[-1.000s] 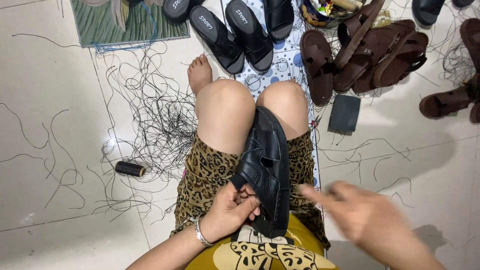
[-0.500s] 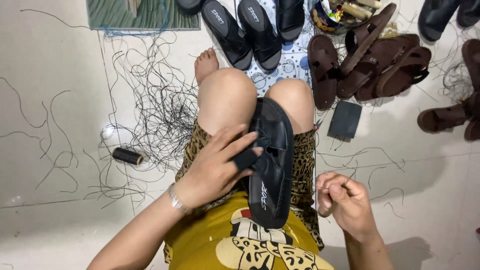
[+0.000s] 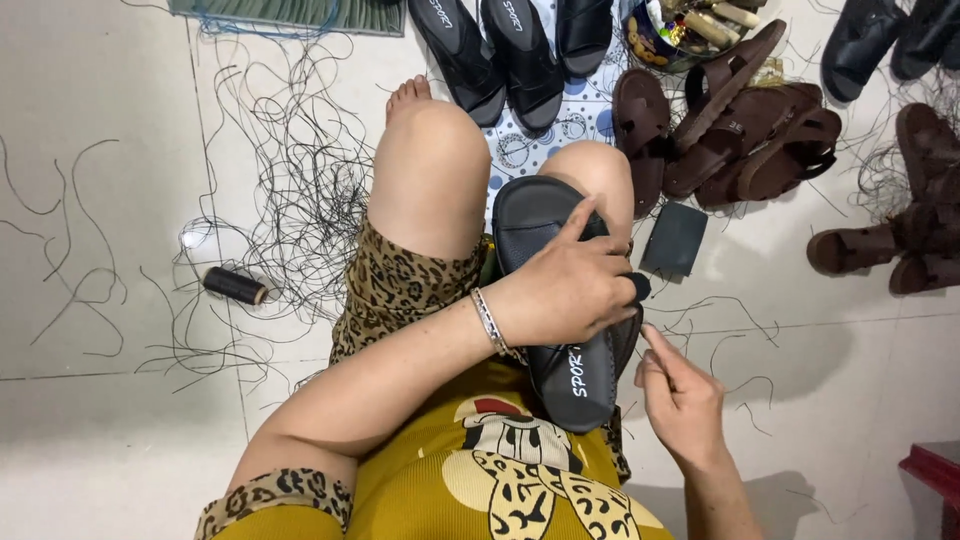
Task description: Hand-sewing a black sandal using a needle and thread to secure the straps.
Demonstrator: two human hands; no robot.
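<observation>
Black slide sandal (image 3: 575, 365) lies lengthwise on the person's lap in the head view, its footbed up, heel end toward the yellow shirt (image 3: 480, 490) and toe end resting against the right knee at about 12 o'clock from the shirt. Left hand (image 3: 572, 285) wraps across its middle from 9 o'clock, fingers clamped over the strap and the far edge, index finger laid out along the toe part. Right hand (image 3: 680, 395) sits just beside the sole's edge at 4 o'clock, fingertips pinched together; whether it grips a needle or thread I cannot tell. Judging by its thick moulded sole, the sandal looks light, springy rather than rigid, and matt enough not to slip; the waist under the strap seems the sound place to hold. On the floor at 9 o'clock a spool of black thread (image 3: 235, 286) lies among loose thread offcuts (image 3: 300, 190); at 12 o'clock stand more black sandals (image 3: 500, 45), at 1 o'clock brown sandals (image 3: 730, 120), and near the knee a dark flat pad (image 3: 675, 238).
</observation>
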